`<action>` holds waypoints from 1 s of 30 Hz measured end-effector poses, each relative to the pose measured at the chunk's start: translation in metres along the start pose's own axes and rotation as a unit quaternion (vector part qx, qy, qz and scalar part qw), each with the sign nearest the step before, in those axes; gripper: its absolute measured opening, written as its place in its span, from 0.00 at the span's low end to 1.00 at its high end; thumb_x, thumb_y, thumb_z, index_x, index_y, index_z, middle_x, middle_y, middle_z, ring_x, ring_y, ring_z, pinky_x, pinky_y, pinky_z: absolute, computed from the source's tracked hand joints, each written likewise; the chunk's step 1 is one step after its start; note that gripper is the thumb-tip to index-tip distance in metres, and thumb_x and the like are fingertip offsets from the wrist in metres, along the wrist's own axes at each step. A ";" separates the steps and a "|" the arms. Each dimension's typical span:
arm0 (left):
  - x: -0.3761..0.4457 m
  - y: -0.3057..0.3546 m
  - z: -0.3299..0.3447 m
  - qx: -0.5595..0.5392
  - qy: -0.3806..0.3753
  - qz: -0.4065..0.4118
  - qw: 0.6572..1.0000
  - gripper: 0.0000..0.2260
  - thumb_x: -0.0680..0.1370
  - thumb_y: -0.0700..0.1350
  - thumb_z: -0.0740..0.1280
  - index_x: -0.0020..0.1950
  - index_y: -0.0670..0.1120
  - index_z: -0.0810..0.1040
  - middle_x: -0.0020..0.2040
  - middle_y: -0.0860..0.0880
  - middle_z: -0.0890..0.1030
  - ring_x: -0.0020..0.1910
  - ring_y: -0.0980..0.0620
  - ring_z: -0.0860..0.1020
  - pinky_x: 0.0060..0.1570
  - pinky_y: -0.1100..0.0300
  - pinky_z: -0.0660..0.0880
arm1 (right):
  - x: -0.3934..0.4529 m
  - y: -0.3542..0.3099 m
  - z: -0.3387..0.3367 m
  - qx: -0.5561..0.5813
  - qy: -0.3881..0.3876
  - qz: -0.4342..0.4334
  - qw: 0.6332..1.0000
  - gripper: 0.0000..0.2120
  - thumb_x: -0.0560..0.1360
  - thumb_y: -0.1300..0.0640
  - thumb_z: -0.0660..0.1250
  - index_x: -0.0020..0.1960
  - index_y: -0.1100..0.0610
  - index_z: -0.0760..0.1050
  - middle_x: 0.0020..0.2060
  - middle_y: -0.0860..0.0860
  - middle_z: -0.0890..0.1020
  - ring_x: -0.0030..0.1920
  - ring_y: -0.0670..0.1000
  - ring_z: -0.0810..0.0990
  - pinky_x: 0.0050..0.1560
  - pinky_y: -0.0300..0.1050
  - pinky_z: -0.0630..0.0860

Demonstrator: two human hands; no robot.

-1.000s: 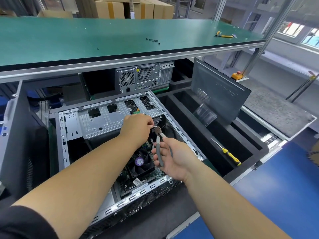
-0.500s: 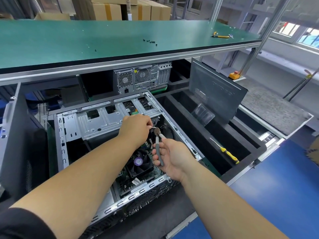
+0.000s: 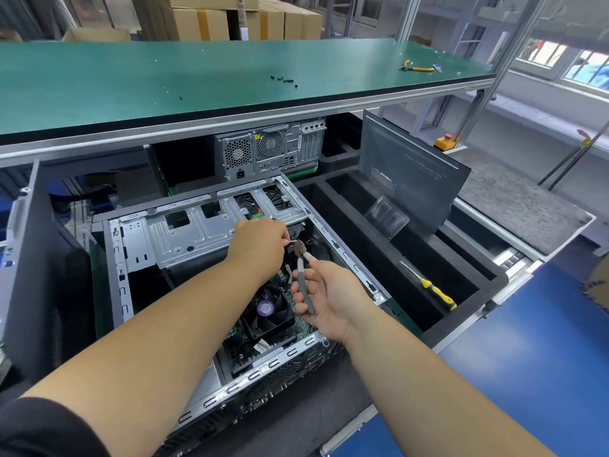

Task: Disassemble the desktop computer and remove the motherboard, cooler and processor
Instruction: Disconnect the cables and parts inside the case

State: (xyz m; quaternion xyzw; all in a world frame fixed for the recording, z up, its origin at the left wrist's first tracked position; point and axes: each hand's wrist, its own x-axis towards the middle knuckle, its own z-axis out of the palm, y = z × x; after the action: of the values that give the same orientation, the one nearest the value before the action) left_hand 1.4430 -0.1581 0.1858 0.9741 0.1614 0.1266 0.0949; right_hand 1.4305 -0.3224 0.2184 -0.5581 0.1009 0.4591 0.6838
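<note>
Little change over last second: left hand [image 3: 260, 247] pinching thin white tie, right hand [image 3: 324, 296] clamped on cutters [image 3: 303, 272], tip now at tie. Cooler [image 3: 268, 310] untouched on motherboard [image 3: 298, 328], inside open case [image 3: 342, 255]. Cable release pending.

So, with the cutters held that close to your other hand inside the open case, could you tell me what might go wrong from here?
1. The cutters, held by the right hand, sit right at the left hand's fingers, which pinch something small and pale; a nick seems possible.
2. The cutting happens above the motherboard and cooler fan, so a clipped piece may drop onto them.
</note>
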 end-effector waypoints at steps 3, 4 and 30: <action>0.000 0.000 0.001 0.001 -0.003 -0.002 1.000 0.07 0.81 0.49 0.62 0.49 0.55 0.80 0.46 0.54 0.80 0.49 0.50 0.76 0.57 0.53 0.64 | 0.001 0.001 0.000 -0.006 -0.005 -0.013 1.000 0.18 0.82 0.47 0.58 0.57 0.63 0.74 0.37 0.55 0.76 0.33 0.50 0.72 0.29 0.41 0.72; 0.001 -0.001 0.001 0.001 -0.004 -0.002 1.000 0.07 0.81 0.49 0.62 0.50 0.55 0.80 0.46 0.55 0.80 0.50 0.50 0.76 0.57 0.53 0.64 | 0.001 0.001 0.000 -0.008 -0.005 -0.015 1.000 0.20 0.82 0.47 0.58 0.59 0.63 0.74 0.37 0.55 0.77 0.34 0.50 0.73 0.30 0.41 0.72; -0.011 -0.025 -0.039 -0.068 0.065 -0.027 0.995 0.06 0.80 0.46 0.62 0.47 0.53 0.77 0.45 0.55 0.77 0.47 0.49 0.75 0.53 0.52 0.70 | -0.022 -0.010 -0.010 0.055 -0.078 -0.191 0.977 0.25 0.76 0.47 0.60 0.68 0.58 0.69 0.65 0.62 0.76 0.65 0.61 0.76 0.64 0.59 0.73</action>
State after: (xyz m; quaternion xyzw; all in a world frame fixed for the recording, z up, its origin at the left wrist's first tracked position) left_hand 1.4153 -0.1330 0.2153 0.9503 0.1840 0.1983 0.1539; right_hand 1.4297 -0.3421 0.2363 -0.4910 -0.0361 0.3561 0.7942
